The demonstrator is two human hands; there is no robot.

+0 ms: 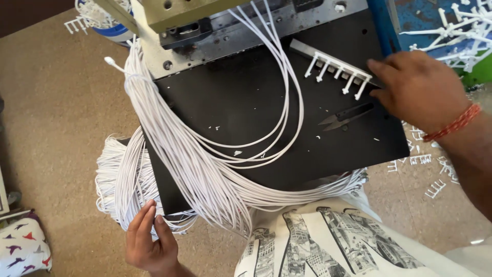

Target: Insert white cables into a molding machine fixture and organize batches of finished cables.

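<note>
My right hand (pixel 417 90) rests at the right edge of a black work plate (pixel 241 97), its fingertips touching the end of a white plastic comb-shaped moulded strip (pixel 338 72). Whether the fingers pinch the strip is unclear. A pair of small black thread snips (pixel 346 116) lies just below the strip. My left hand (pixel 148 241) is low at the plate's front left corner, fingers wrapped on a thick bundle of thin white cables (pixel 179 154) that drapes over the plate's left side and front edge. A few loose cables (pixel 287 102) loop across the plate up into the machine.
A grey and olive machine head (pixel 189 23) stands at the plate's back. White plastic scraps (pixel 425 169) litter the brown floor at right, and a heap of them (pixel 461 31) lies at top right. A patterned cloth (pixel 23 249) lies at bottom left. My printed shirt (pixel 328 246) fills the bottom.
</note>
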